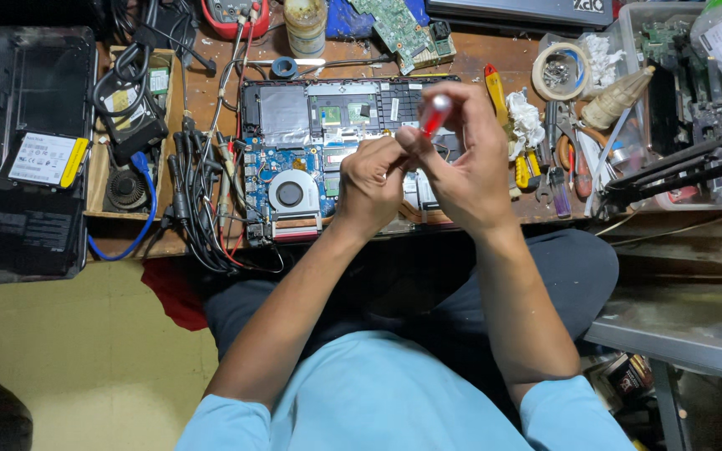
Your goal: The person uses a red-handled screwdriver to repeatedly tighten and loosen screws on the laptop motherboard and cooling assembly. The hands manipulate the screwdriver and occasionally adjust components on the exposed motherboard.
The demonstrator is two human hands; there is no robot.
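Note:
An opened laptop base lies on the wooden bench, its blue board and round fan exposed. Both my hands are raised together above its right half. My right hand grips a screwdriver with a clear red handle, the handle end pointing up and away. My left hand is curled with its fingertips pinched against the right hand near the tool's shaft; what it pinches is hidden. The screwdriver's tip is out of sight behind my fingers.
A bundle of black cables and probes lies left of the laptop. Pliers and hand tools and crumpled tissue sit on the right. A cardboard tray, a black laptop lid, a loose green circuit board and tape roll surround them.

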